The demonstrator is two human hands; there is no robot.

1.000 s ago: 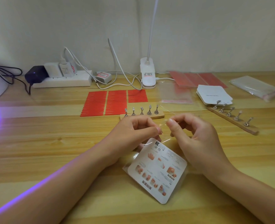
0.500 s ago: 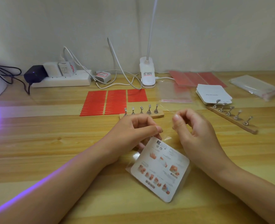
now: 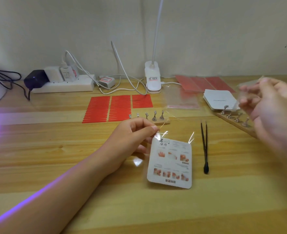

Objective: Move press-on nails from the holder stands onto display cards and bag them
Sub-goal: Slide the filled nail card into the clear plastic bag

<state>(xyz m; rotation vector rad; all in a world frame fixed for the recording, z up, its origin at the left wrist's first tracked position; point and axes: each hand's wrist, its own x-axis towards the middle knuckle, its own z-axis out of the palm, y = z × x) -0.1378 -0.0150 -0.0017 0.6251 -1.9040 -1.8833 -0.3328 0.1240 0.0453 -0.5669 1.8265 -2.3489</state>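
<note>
The bagged display card (image 3: 170, 163) is pinched at its top left corner by the left hand (image 3: 134, 141), long axis running toward the viewer; the blurred right hand (image 3: 272, 112), up to the right, is seen pinching a clear strip (image 3: 248, 85).

A white display card (image 3: 170, 163), printed side up, lies in a clear bag (image 3: 173, 137) on the wood; two wooden holder stands (metal pegs upright) sit beyond: one (image 3: 153, 119) central, one (image 3: 234, 119) angled right; a card stack (image 3: 219, 99) behind.
</note>
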